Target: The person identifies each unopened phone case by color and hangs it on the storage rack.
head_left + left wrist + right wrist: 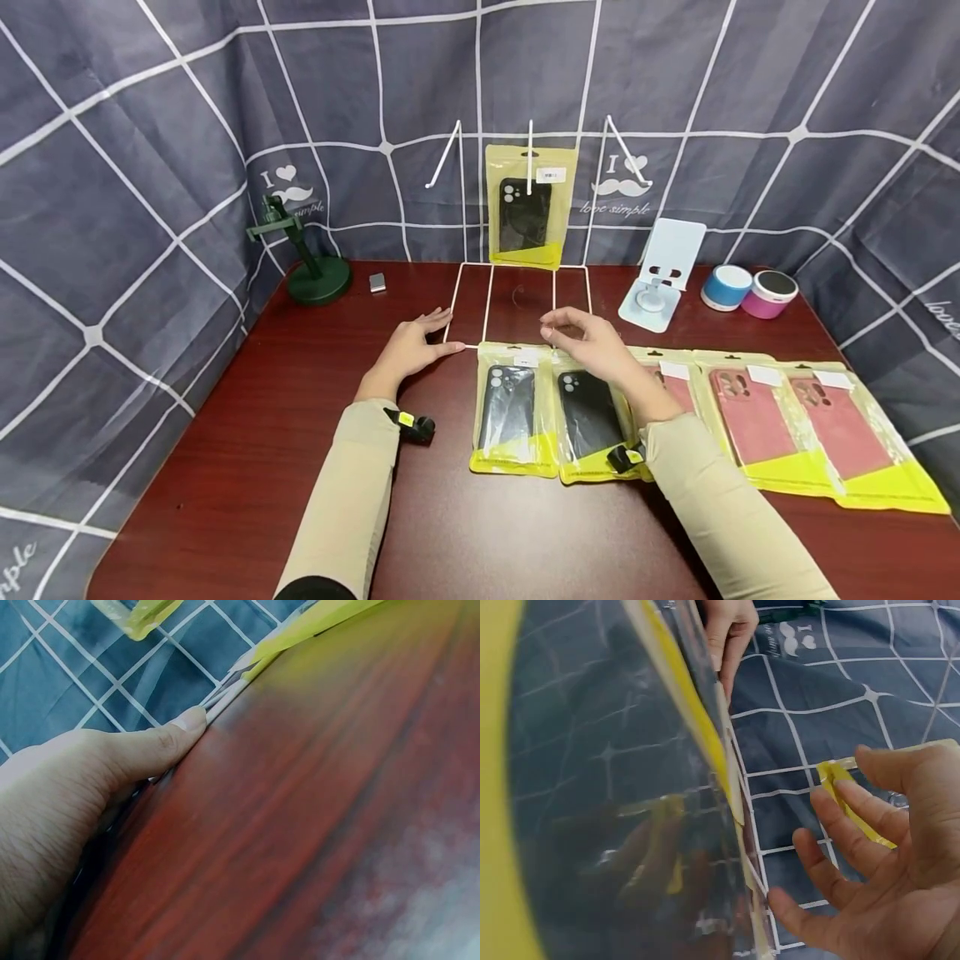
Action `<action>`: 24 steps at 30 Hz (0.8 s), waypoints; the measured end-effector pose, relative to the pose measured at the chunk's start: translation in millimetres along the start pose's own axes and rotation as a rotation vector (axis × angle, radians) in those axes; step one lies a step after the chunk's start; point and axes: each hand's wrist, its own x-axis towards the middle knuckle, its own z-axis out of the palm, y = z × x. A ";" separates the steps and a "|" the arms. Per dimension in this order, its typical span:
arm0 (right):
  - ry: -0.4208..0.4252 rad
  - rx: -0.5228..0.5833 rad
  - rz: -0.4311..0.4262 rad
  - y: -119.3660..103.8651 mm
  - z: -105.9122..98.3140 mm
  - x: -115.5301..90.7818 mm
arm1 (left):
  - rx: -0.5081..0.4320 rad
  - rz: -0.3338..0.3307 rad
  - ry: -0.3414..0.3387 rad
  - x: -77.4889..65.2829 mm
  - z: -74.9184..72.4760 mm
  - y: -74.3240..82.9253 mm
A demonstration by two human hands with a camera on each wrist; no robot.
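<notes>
My left hand (408, 346) lies at the front left corner of a white wire display rack (489, 304), fingers extended and thumb along its front wire. In the left wrist view the thumb (169, 739) touches the rack's edge. My right hand (592, 337) hovers over the top edges of the packaged phone cases, fingers loosely bent and holding nothing. Below it lie a bagged dark phone case (507, 408) and a bagged black phone case (588, 412). One bagged black phone case (525, 215) hangs from the rack's middle hook; the two outer hooks hold nothing.
Several bagged pink phone cases (757, 417) lie in the row to the right. A light blue phone stand (663, 267), a blue speaker (726, 288) and a pink speaker (769, 295) stand back right. Back left are a green stand (318, 280) and a small silver object (377, 283).
</notes>
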 end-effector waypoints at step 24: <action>-0.041 -0.286 -0.188 36.7 25.0 0.2 | 0.028 0.010 0.000 -1.2 1.3 -1.1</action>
